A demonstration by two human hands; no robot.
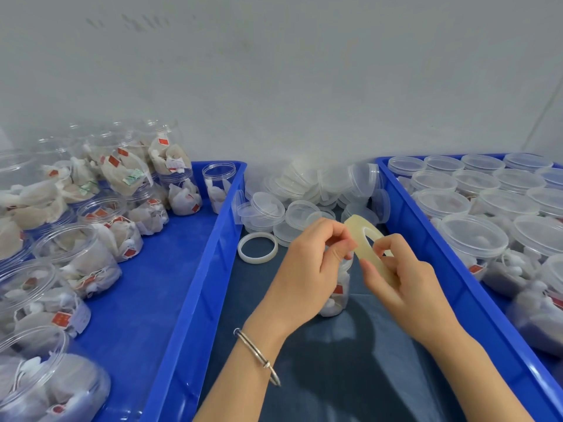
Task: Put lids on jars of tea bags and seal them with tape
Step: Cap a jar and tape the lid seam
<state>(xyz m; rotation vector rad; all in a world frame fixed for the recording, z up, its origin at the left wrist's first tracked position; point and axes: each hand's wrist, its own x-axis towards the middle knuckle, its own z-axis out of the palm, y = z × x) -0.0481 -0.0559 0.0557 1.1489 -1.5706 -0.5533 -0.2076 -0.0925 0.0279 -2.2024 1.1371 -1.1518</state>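
Two bare arms come up from the bottom edge. There are no sleeves on them, so the arms show all the way down. The left hand (307,263) has a thin silver bracelet (259,357) around its wrist. The bracelet is a plain shiny ring with a small knob on it, and it sits loose and a bit tilted. The right hand (405,287) wears nothing, and its wrist has no band. The nails on both hands are short and plain.
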